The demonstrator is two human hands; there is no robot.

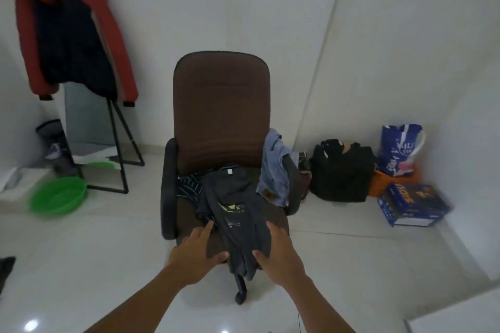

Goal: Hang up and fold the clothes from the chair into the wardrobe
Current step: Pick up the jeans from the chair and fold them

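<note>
left hand (198, 250): arm stretched forward, fingers straight and spread | right hand (280, 254): arm forward, fingers probably straight, a bit blurry

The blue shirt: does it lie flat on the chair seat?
No, the blue shirt hangs over an armrest of the chair, not on the seat.

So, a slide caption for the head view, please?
Left hand and right hand flank the dark shirt on the chair.

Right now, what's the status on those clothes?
Both open: left hand and right hand flank the dark shirt on the chair. One blue shirt draped over its armrest. Nothing in the way.
</note>
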